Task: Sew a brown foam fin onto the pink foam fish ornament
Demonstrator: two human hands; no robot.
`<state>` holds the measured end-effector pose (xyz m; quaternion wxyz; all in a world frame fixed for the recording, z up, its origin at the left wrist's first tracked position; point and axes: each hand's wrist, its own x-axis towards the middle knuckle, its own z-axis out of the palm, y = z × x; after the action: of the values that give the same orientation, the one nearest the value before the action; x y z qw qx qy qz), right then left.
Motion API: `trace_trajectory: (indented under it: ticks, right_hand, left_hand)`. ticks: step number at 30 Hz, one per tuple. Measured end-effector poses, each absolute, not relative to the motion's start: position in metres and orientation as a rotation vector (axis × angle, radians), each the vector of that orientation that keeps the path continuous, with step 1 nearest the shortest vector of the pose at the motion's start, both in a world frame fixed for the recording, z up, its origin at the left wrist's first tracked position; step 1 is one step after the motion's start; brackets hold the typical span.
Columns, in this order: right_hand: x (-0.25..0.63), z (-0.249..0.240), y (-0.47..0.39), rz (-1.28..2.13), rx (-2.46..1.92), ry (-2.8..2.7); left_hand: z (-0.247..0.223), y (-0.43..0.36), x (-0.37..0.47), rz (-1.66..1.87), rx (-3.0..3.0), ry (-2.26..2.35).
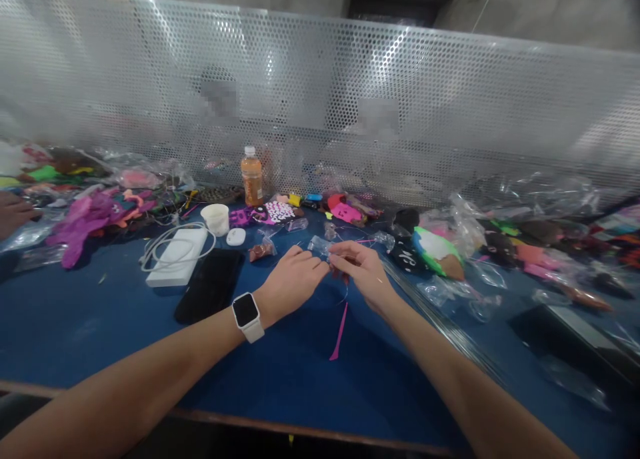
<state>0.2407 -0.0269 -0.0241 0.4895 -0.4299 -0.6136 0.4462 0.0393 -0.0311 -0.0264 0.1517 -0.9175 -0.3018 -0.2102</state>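
My left hand (296, 277), with a white smartwatch (246, 312) on the wrist, is closed with its fingertips against those of my right hand (364, 272). My right hand pinches with thumb and forefinger. What sits between the fingertips is small and mostly hidden. A thin, pale thread (346, 292) curves below the fingers, near the top of a narrow magenta strip (340, 335) on the blue table. Just beyond the fingertips lies a clear plastic bag (320, 245). A small brown piece in clear wrap (263, 249) is left of it.
Left stand a black phone (210, 285), a white power bank (179, 259) with cable, a white cup (216, 219) and an orange drink bottle (252, 179). Long thin wires (440, 319) lie beside my right forearm. Another person's hand (17, 213) shows far left. A perforated metal screen (300, 99) stands behind.
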Motion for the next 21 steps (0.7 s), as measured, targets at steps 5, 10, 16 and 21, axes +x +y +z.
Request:
trace_trajectory:
  ticks: [5,10,16,21]
  right_hand:
    - [0.241,-0.022,-0.026,1.162,-1.094,-1.467]
    - [0.24,-0.021,-0.027,1.267,-1.124,-1.455]
    - [0.232,-0.031,-0.029,1.394,-1.218,-1.317]
    - [0.229,-0.036,-0.031,0.995,-1.193,-1.536]
  left_hand:
    - [-0.03,-0.029,0.038,-0.606,-2.59,-0.803]
    - [-0.029,-0.03,0.036,-0.616,-2.548,-0.734]
    - [-0.03,-0.033,0.037,-0.633,-2.474,-0.731]
    - [-0.037,-0.031,0.044,-0.651,-2.619,-1.055]
